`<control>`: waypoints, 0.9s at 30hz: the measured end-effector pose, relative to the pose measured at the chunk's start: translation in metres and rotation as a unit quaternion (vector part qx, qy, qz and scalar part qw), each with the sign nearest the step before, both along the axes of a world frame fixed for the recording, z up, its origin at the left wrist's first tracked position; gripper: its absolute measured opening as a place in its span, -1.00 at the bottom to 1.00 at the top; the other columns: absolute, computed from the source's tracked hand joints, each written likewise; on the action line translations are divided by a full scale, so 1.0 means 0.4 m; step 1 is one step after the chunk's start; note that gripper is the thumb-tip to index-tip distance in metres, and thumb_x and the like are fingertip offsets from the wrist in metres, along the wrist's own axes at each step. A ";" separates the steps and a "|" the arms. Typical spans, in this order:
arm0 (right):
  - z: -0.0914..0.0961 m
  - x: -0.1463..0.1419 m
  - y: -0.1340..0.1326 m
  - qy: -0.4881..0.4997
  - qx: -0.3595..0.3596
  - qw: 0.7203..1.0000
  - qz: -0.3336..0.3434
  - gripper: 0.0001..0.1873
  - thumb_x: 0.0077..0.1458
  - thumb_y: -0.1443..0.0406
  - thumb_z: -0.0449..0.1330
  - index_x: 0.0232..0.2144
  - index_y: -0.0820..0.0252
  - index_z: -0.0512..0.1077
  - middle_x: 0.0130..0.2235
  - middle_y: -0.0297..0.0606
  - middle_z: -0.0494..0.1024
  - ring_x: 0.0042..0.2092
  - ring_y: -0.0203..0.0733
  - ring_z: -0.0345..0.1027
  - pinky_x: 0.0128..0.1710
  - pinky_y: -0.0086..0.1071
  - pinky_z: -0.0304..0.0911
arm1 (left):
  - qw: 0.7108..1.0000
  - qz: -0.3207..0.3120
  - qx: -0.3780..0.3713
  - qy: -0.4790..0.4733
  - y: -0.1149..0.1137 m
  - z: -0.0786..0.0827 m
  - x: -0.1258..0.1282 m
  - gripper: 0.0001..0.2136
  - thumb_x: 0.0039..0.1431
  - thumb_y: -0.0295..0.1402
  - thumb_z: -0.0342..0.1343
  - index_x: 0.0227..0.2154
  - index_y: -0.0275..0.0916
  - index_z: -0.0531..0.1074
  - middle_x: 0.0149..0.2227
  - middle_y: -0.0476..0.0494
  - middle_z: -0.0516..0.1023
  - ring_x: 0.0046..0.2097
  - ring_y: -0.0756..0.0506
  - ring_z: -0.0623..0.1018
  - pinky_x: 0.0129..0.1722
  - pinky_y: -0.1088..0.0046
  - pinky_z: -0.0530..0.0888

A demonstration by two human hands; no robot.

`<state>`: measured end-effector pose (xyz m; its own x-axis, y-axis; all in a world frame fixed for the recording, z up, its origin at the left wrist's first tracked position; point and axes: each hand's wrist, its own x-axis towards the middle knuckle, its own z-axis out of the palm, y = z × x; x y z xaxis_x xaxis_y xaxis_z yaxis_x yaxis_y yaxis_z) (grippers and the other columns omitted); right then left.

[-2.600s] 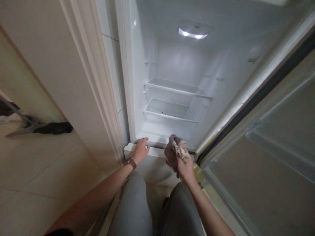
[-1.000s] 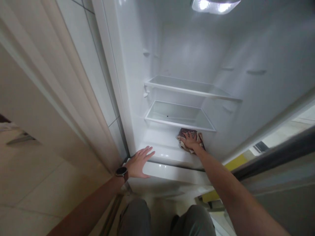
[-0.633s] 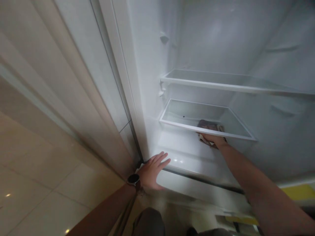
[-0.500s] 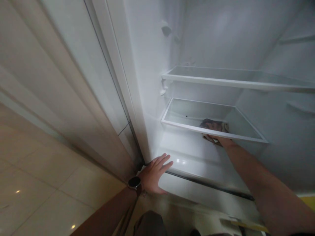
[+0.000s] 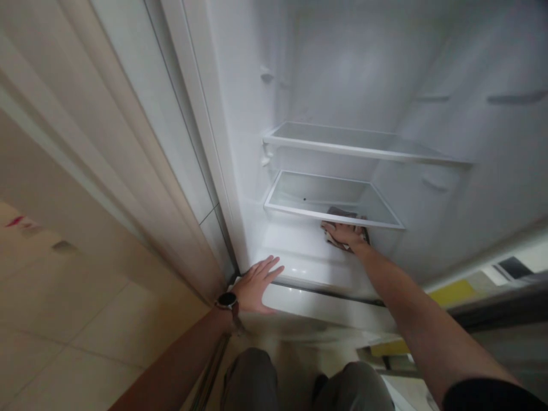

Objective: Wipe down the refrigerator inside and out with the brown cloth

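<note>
An empty white fridge stands open in front of me. My right hand (image 5: 343,233) reaches in under the lower glass shelf (image 5: 299,212) and presses a brownish patterned cloth (image 5: 342,214) flat on the fridge floor (image 5: 295,245). Part of the cloth shows through the glass. My left hand (image 5: 256,283), with a dark watch on the wrist, lies flat with fingers spread on the front left corner of the fridge's bottom ledge (image 5: 325,305).
An upper glass shelf (image 5: 363,145) runs above the lower one. A white wall and door frame (image 5: 128,148) stand close on the left, with beige floor tiles (image 5: 64,319) beyond. My knees (image 5: 299,382) are at the bottom. Something yellow (image 5: 445,294) lies low right.
My right hand carried the cloth from the fridge's front edge in under the lower shelf, pushed it deeper, then drew it back a little. My left hand flattened on the ledge.
</note>
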<state>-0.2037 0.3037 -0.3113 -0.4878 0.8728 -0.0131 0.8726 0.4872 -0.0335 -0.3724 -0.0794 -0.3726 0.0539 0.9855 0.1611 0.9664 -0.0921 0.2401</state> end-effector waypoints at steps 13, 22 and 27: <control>0.018 0.076 -0.247 -0.033 -0.147 0.988 0.023 -0.09 0.19 -0.40 -0.28 0.48 -0.37 -0.22 0.54 -0.35 -0.36 0.51 0.40 -0.57 0.30 0.56 -0.46 | 0.999 0.002 0.039 0.022 0.010 -0.015 -0.006 0.21 -0.16 0.16 0.40 0.51 -0.04 -0.09 0.53 -0.26 -0.09 0.50 -0.42 -0.01 0.42 -0.05 0.07; 0.035 0.094 -0.344 -0.044 -0.160 0.985 0.054 -0.09 0.22 -0.37 -0.25 0.49 -0.30 -0.22 0.54 -0.29 -0.40 0.50 0.49 -0.56 0.26 0.61 -0.42 | 0.998 0.005 0.051 0.037 0.011 -0.021 -0.009 0.18 -0.14 0.18 0.38 0.50 -0.06 -0.05 0.52 -0.29 -0.06 0.50 -0.42 0.01 0.42 -0.05 0.07; 0.048 0.110 -0.407 -0.065 -0.180 0.979 0.074 -0.04 0.21 -0.36 -0.21 0.50 -0.24 -0.32 0.54 -0.30 -0.48 0.49 0.51 -0.65 0.26 0.62 -0.48 | 0.998 0.002 0.055 0.040 0.014 -0.025 -0.014 0.20 -0.14 0.18 0.38 0.51 -0.04 -0.09 0.52 -0.29 -0.08 0.49 -0.43 0.02 0.42 -0.06 0.09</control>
